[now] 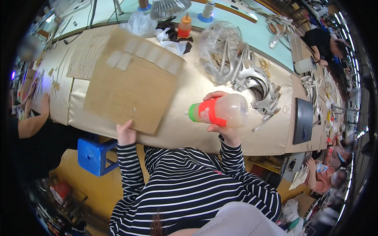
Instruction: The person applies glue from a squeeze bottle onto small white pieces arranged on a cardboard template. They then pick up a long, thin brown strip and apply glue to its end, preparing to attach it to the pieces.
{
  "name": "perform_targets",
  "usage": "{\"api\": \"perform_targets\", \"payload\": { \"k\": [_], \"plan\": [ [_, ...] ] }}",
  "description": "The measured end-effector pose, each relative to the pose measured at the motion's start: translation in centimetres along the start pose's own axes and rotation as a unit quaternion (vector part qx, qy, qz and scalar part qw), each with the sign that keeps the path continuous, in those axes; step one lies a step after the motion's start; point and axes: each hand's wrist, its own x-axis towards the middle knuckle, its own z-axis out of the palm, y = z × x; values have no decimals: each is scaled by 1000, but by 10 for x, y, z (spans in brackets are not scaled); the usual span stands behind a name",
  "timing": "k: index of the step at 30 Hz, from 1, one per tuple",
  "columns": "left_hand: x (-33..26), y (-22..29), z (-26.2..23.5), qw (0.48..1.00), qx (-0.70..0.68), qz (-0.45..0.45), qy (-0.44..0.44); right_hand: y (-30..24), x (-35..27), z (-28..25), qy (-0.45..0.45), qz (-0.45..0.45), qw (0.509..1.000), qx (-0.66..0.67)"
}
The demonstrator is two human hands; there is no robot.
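My left hand grips the near edge of a brown cardboard sheet, thumb on top. Pale rounded pieces lie in a row along the sheet's far part, with a couple more beside them. In my right hand is a squeeze bottle lying sideways. It is translucent, with red tape around it and a green collar, and its white tip points left. Fingers and thumb wrap around the taped part. The sheet looks slightly blurred.
Right of the bottle lie silvery straps and a clear plastic bag. A smaller orange-capped bottle stands farther back, near a metal lamp shade. A dark flat box sits at right, a blue stool below left. Co-workers sit on both sides.
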Motion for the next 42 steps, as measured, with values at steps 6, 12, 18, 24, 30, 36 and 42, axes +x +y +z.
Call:
{"api": "perform_targets", "payload": {
  "k": [6,12,18,24,30,36,42],
  "plan": [
    [-13,-25,-37,920,281,-227,-154,2,7,-3,-20,0,1000,-4],
    [20,-14,-33,988,-125,-89,8,2,5,-5,-25,3,999,-33],
    [35,-13,10,997,4,-38,60,-4,7,5,-19,3,995,-93],
    [31,-14,16,999,-28,-1,28,-5,10,6,-20,-16,992,-122],
    [23,-7,11,999,-36,-17,9,-6,10,1,-22,1,997,-78],
    [26,-18,13,999,23,-42,-12,-7,9,-3,-29,9,999,-10],
    [30,-20,21,998,42,-42,-2,-3,5,-10,-5,37,999,-26]
  ]
}}
